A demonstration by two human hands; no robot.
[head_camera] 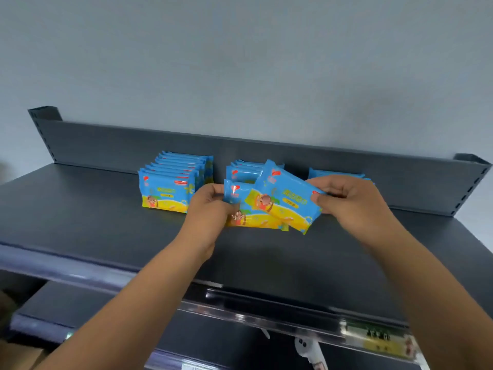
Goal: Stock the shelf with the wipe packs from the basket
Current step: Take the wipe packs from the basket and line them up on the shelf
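I see two packs at the middle of the shelf (106, 222). The left hand (210, 206) pinches the upright pack (249, 218) by its left edge. The right hand (349, 201) pinches the tilted pack (285, 196) by its right end, and this pack overlaps the other in front. Behind them stand the left row (170, 182), middle row (244, 172) and right row (336, 173), near the back panel (120, 145).

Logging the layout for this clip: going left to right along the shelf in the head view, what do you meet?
Left row of wipe packs, left hand, upright wipe pack, tilted wipe pack, right hand.
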